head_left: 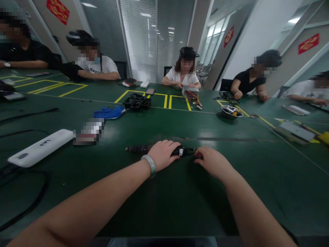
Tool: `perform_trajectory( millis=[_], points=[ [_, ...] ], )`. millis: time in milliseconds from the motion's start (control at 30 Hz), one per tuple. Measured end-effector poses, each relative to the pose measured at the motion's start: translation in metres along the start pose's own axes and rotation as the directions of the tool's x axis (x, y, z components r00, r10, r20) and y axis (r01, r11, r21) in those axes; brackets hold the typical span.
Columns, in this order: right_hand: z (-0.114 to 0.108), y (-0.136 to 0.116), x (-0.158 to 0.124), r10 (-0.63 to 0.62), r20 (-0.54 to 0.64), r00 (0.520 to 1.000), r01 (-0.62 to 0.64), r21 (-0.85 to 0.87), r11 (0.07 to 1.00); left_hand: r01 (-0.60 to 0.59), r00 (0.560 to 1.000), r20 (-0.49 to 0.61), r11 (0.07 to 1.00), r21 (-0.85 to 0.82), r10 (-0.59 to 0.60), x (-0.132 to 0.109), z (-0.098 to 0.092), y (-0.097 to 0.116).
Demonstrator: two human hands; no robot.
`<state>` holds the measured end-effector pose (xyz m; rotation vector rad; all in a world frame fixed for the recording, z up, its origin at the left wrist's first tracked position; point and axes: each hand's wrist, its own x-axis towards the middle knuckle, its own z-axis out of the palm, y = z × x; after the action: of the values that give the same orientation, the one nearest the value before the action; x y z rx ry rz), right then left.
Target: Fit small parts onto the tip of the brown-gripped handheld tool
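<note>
On the green table [159, 212] in front of me lies a dark, stick-shaped tool [138, 149] that looks like an electric screwdriver, its narrow tip pointing left. My left hand [163, 155], with a pale bangle at the wrist, is wrapped over the tool's middle. A black cord bundle [189, 151] with a small white label sticks out to the right of that hand. At its right end, my right hand [212, 161] has thumb and fingers pinched together. What sits between those fingertips is mostly hidden; it seems to be the cord's end.
To the left are a long white device [42, 147], a blurred phone-like item [89, 132] and a blue glove [109, 112]. Farther off stand black plastic parts [137, 102], a metal box with coloured wires [190, 90] and a metal bowl [231, 111]. Several people sit around the table.
</note>
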<state>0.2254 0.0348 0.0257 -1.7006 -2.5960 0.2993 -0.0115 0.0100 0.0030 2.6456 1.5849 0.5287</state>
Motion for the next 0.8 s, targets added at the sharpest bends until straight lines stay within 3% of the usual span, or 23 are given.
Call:
perform_trajectory(
  millis=[267, 433, 600, 800],
  points=[
    [-0.014, 0.013, -0.005, 0.003, 0.036, 0.999, -0.003, -0.017, 1.0, 0.049, 0.996, 0.077, 0.999, 0.02, -0.05, -0.005, -0.011, 0.002],
    [-0.015, 0.005, -0.014, 0.07, 0.109, 0.992, -0.058, -0.105, 0.993, 0.072, 0.99, 0.117, 0.994, 0.088, -0.082, -0.012, -0.017, 0.008],
    [-0.018, -0.009, -0.025, 0.165, 0.088, 0.982, -0.143, -0.212, 0.967, -0.033, 0.999, 0.019, 0.998, 0.049, 0.032, -0.009, -0.013, 0.02],
    [-0.011, -0.017, -0.025, 0.108, 0.123, 0.987, -0.081, -0.212, 0.974, -0.079, 0.995, 0.054, 0.997, 0.006, 0.078, 0.002, -0.001, 0.025]
  ],
)
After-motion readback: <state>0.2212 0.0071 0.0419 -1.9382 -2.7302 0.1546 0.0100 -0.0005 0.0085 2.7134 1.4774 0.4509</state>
